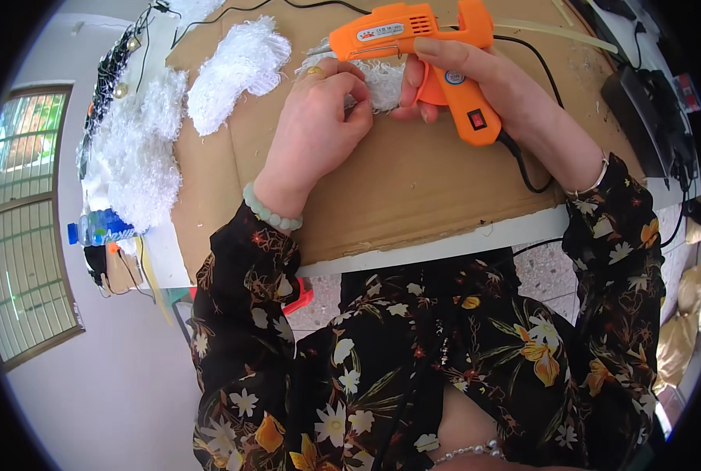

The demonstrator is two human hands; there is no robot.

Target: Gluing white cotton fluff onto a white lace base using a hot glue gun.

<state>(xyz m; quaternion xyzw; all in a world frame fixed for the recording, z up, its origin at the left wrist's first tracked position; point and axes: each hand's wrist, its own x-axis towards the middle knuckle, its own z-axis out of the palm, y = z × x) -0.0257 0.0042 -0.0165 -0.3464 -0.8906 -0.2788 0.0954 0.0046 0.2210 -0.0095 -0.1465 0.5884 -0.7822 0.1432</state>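
In my right hand (pixel 511 82) is an orange hot glue gun (pixel 468 98), my fingers closed round its handle and trigger. Its nozzle points left, just above my left hand (pixel 311 114). The fingers of that hand are curled and pinched on the edge of a fluffy white fringed piece (pixel 383 86), partly hidden behind both hands. A second white fringed piece (pixel 237 74) lies to the left on the brown cardboard (pixel 413 188).
A heap of white shaggy material (pixel 135 157) covers the table's left side, beside a plastic bottle (pixel 103 228). The gun's black cord (pixel 523 169) loops on the right. A translucent glue stick (pixel 554 33) lies at the far right, near a dark box-shaped thing (pixel 637 118).
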